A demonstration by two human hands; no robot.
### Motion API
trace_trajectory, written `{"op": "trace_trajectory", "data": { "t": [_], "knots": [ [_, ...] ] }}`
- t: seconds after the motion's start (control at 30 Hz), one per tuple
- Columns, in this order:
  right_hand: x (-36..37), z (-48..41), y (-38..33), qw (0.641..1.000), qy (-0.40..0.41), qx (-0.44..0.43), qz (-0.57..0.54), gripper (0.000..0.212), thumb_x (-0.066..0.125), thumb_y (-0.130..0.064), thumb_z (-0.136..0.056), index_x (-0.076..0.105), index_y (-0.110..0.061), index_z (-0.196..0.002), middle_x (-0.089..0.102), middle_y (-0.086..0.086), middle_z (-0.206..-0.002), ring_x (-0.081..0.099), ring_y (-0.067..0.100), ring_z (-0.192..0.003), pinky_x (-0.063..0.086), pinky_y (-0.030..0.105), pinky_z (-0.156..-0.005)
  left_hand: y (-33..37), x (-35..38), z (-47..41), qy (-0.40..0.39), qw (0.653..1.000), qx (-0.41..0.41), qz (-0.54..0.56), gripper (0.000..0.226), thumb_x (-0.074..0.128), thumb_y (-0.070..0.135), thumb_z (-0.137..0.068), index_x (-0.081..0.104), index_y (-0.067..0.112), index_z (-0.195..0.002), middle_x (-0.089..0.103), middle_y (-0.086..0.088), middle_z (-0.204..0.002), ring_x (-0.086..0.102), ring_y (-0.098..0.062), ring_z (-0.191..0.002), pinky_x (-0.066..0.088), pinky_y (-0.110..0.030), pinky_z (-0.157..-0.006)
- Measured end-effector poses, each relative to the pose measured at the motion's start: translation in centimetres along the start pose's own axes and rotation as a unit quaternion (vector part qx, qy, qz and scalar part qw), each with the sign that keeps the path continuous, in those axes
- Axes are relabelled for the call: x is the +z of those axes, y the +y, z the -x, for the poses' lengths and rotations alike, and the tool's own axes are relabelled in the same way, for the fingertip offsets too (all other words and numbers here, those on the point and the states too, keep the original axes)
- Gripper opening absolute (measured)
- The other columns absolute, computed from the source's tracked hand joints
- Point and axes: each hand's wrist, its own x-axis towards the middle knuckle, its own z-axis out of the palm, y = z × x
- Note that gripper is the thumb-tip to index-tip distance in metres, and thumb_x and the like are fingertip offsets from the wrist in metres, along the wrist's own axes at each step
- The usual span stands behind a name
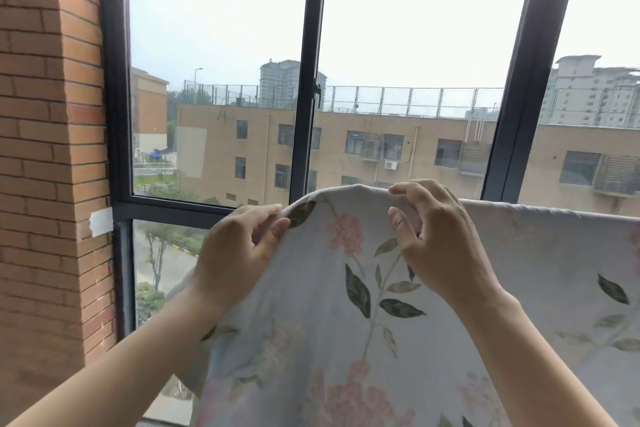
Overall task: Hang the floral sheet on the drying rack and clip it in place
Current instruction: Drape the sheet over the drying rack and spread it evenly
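Beside the brick wall (pixel 48 149) with its one scrap of white tape (pixel 101 221), the dark window frame (pixel 308 80) shows three uprights. In front of it the left hand (pixel 235 246) pinches the sheet's end edge between thumb and fingertips, next to a printed leaf. The single floral sheet (pixel 346 322) rises in a hump between the two hands, runs level to the right as if draped over a bar, and hangs down in front. The rack itself is hidden under the cloth. The right hand (pixel 440 239) curls its fingers over the top fold, thumb against the near face. No clip is in view, so the sheet looks unclipped. The risk I see is that the loose left end, held only by that pinch, slides off and drags the rest down if released before it is pulled flat over the bar.
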Motion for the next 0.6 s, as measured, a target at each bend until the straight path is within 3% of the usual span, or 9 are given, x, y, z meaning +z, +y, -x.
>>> {"op": "trace_trajectory", "data": {
  "t": [0.1, 0.17, 0.23, 0.3, 0.37, 0.47, 0.6],
  "knots": [
    [1.0, 1.7, -3.4, 1.0, -0.011, 0.008, -0.011, 0.033, 0.063, -0.023, -0.09, 0.061, -0.017, -0.122, 0.057, -0.005, -0.123, 0.049, 0.011, -0.119, 0.036, 0.02, -0.098, -2.9, -2.4, 1.4, -0.033, 0.997, -0.035, 0.055, 0.027, 0.06, 0.039, -0.092, 0.071, 0.023, -0.109, 0.069, 0.01, -0.104, 0.065, -0.006, -0.092, 0.052, -0.019, -0.077],
    [2.2, 2.9, -6.0, 0.999, -0.023, 0.018, -0.014, 0.03, 0.064, -0.022, -0.09, 0.063, -0.018, -0.12, 0.058, -0.007, -0.12, 0.052, 0.011, -0.114, 0.037, 0.019, -0.094, -5.0, -4.1, 2.4, -0.069, 0.994, -0.046, 0.07, 0.031, 0.058, 0.042, -0.092, 0.07, 0.021, -0.112, 0.069, 0.011, -0.107, 0.064, -0.003, -0.095, 0.045, -0.008, -0.076],
    [3.4, 4.3, -9.1, 0.999, -0.028, 0.036, -0.018, 0.03, 0.063, -0.023, -0.09, 0.062, -0.018, -0.12, 0.058, -0.008, -0.118, 0.054, 0.009, -0.104, 0.042, 0.021, -0.091, -7.4, -6.0, 3.4, -0.115, 0.988, -0.048, 0.096, 0.043, 0.051, 0.052, -0.091, 0.07, 0.023, -0.116, 0.069, 0.014, -0.109, 0.063, 0.001, -0.099, 0.043, -0.006, -0.078],
    [4.7, 5.8, -12.3, 0.998, -0.028, 0.057, -0.026, 0.034, 0.063, -0.023, -0.09, 0.06, -0.018, -0.123, 0.057, -0.009, -0.118, 0.052, 0.003, -0.095, 0.044, 0.02, -0.089, -10.1, -7.8, 4.2, -0.157, 0.978, -0.051, 0.128, 0.045, 0.048, 0.051, -0.089, 0.068, 0.024, -0.117, 0.07, 0.015, -0.108, 0.063, 0.005, -0.098, 0.045, -0.006, -0.078],
    [6.1, 7.3, -15.4, 0.996, -0.036, 0.075, -0.033, 0.038, 0.065, -0.024, -0.089, 0.059, -0.018, -0.126, 0.057, -0.01, -0.12, 0.053, 0.001, -0.1, 0.045, 0.019, -0.091, -12.8, -9.1, 5.2, -0.199, 0.964, -0.054, 0.166, 0.029, 0.055, 0.034, -0.095, 0.065, 0.023, -0.12, 0.07, 0.014, -0.109, 0.063, 0.007, -0.099, 0.049, -0.011, -0.084],
    [8.2, 9.0, -19.0, 0.992, -0.062, 0.103, -0.034, 0.048, 0.067, -0.032, -0.087, 0.053, -0.019, -0.132, 0.054, -0.013, -0.123, 0.051, -0.002, -0.108, 0.048, 0.024, -0.095, -15.9, -9.9, 6.3, -0.254, 0.95, -0.021, 0.182, 0.033, 0.062, 0.015, -0.092, 0.061, 0.022, -0.124, 0.068, 0.012, -0.115, 0.063, 0.005, -0.103, 0.053, -0.02, -0.091],
    [9.7, 10.1, -21.6, 0.982, -0.12, 0.144, -0.024, 0.084, 0.067, -0.056, -0.079, 0.031, -0.023, -0.147, 0.038, -0.013, -0.139, 0.041, 0.001, -0.124, 0.04, 0.022, -0.104, -18.2, -9.5, 5.3, -0.29, 0.938, 0.031, 0.187, 0.052, 0.072, 0.032, -0.081, 0.057, 0.02, -0.129, 0.062, 0.01, -0.122, 0.061, 0.0, -0.107, 0.054, -0.019, -0.089]
  ]
}}
